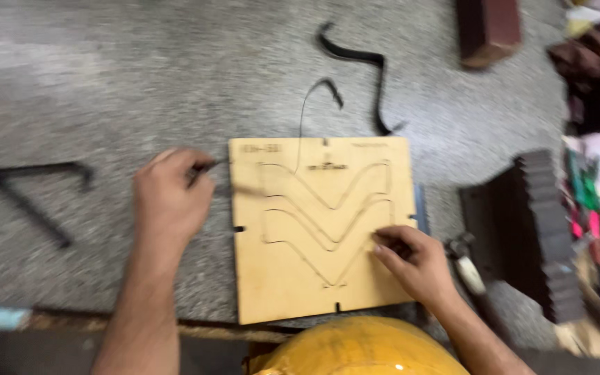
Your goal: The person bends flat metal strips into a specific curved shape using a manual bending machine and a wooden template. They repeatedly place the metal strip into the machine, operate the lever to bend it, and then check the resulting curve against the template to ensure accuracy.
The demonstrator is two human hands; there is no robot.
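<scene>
Both forearms are seen bare, without sleeves, and no rings or gloves are worn on the left hand [168, 198] or the right hand [414, 260].

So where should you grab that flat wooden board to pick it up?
Grip the wooden board by its bare left edge, coming in from the left. It lies flat, the right hand rests on its right side, and a yellow round thing crowds the near edge.

No packages, labels, signs or screens can be made out in this view.

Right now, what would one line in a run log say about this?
left hand: pinching thin dark strip beside wooden board | right hand: fingertips on board's groove | surface: grey floor
</scene>
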